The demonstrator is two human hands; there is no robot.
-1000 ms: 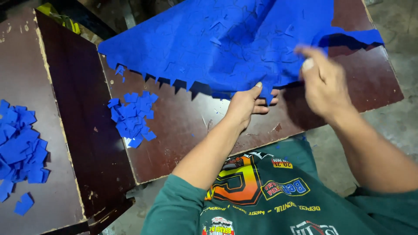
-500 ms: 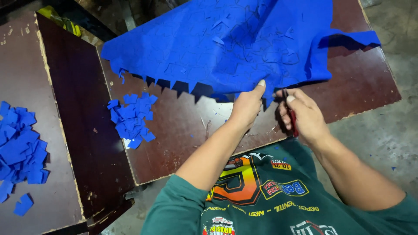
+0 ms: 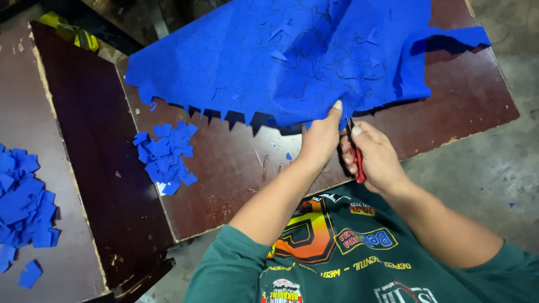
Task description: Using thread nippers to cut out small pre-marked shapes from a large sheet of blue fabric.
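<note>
- The left hand [image 3: 320,143] has its grip clamped on the lower edge of the blue sheet [image 3: 292,56], thumb up against the jagged hem.
- The right hand [image 3: 375,160] sits just at 3 o'clock of the left, fingers closed around red-handled scissors [image 3: 356,160] — blades pointing up at the sheet's edge.
- The sheet covers the far part of the brown worktop [image 3: 224,168], from 10 to 2 o'clock.
- A heap of blue scraps [image 3: 165,157] lies at 9 o'clock of the hands; a bigger pile [image 3: 22,202] lies well apart on the left board.
</note>
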